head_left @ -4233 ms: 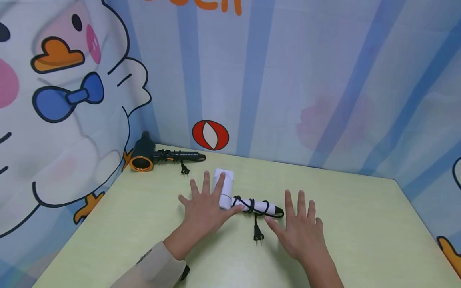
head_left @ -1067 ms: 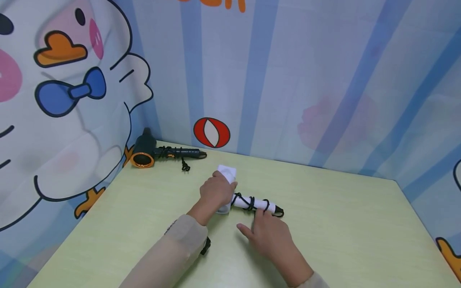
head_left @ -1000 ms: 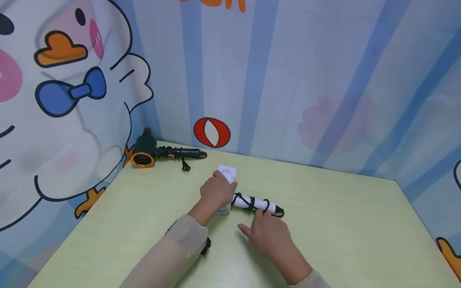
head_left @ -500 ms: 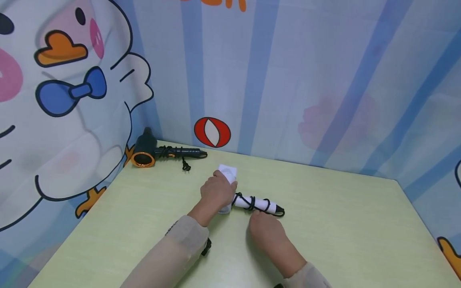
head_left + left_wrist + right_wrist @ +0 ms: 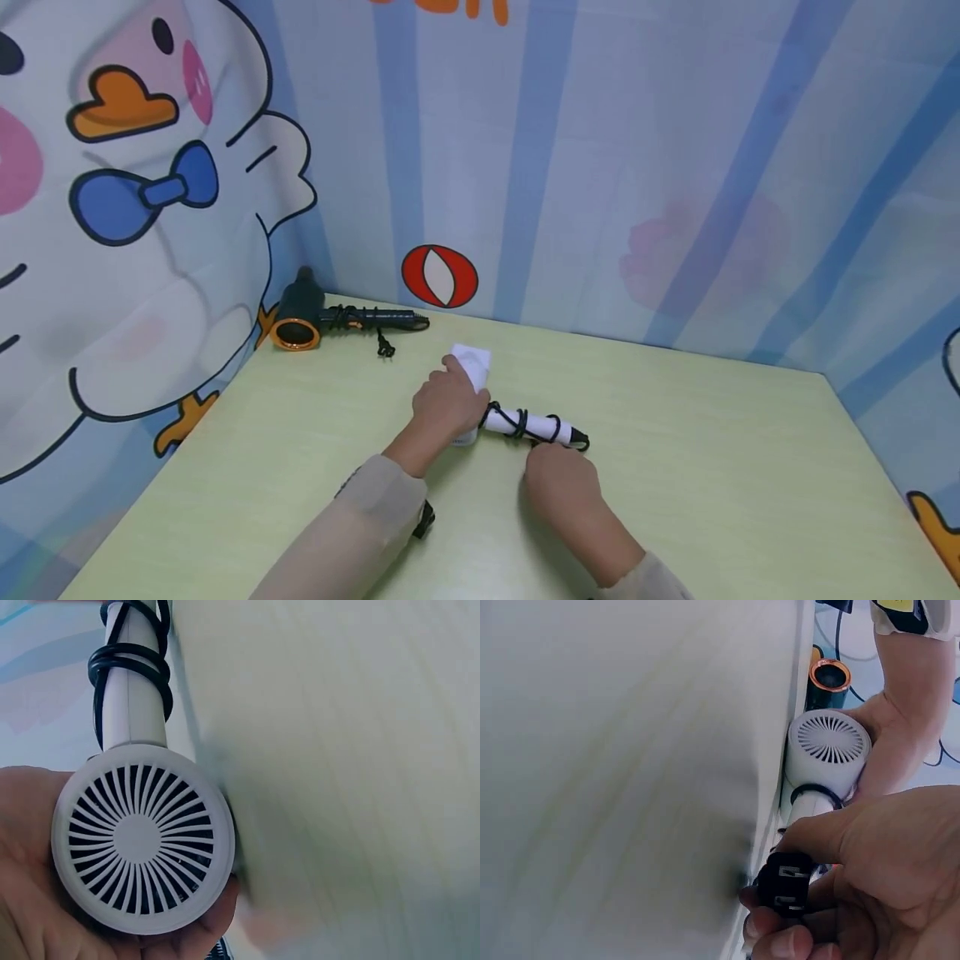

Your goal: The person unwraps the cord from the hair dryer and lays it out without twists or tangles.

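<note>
A white hair dryer (image 5: 540,426) lies on the table, its black cord wound round the handle. My left hand (image 5: 446,406) grips the dryer's barrel from above, with fingers curled round it. In the left wrist view the round slatted air inlet (image 5: 139,838) faces the camera, and the palm and fingers lie along its side. Just below the handle, my right hand (image 5: 558,475) pinches the cord's black two-pin plug (image 5: 786,883) between thumb and fingers. From the head, that plug is hidden beneath the hand.
A dark hair dryer (image 5: 302,304) with an orange ring lies at the table's back left corner, its cord wrapped and its plug (image 5: 385,344) hanging loose. The pale table (image 5: 720,467) ends at a printed cloth backdrop (image 5: 600,167) behind and at the sides.
Both hands were spread above the white hair dryer at first. The left hand has taken hold of its barrel. The right hand has come in and closed its fingers on the plug.
</note>
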A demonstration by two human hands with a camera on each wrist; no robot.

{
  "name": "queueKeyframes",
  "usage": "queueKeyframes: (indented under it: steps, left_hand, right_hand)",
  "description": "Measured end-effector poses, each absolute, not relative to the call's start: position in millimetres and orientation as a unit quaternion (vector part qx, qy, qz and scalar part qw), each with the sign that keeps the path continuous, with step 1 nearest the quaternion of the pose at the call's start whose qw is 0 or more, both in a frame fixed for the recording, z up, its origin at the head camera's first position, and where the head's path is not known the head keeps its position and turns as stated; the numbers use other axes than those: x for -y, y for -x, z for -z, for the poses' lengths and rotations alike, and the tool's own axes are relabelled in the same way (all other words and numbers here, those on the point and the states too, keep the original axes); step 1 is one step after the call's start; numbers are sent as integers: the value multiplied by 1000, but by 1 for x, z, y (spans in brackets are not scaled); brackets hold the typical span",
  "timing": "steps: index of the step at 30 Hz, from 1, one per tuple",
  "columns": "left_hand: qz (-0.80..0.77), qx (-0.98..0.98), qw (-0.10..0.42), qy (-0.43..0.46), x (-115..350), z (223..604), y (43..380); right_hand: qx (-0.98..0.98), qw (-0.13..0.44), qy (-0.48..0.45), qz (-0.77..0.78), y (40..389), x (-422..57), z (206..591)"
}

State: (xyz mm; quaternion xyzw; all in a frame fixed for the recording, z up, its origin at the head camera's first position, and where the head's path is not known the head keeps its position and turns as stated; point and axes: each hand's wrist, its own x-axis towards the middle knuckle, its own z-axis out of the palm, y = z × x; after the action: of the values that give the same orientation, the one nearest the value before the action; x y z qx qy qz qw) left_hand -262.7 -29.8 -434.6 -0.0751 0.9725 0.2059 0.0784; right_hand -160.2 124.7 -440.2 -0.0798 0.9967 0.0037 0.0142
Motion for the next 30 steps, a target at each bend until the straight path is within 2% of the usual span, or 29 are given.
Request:
queueKeyframes:
  steps: [5, 14, 24, 30]
  left_hand:
    - [-237, -966, 72, 71, 39, 439, 263]
    - [-269, -959, 69, 62, 47, 437, 262]
    - [-289, -955, 52, 49, 53, 434, 260]
    - [-289, -956, 39, 28, 55, 430, 256]
  right_hand:
    - [-997, 6, 76, 14, 159, -138, 443]
    - [-991, 7, 132, 1, 159, -169, 445]
    - [-992, 24, 107, 62, 166, -191, 439]
    - [-991, 11, 109, 73, 174, -199, 438]
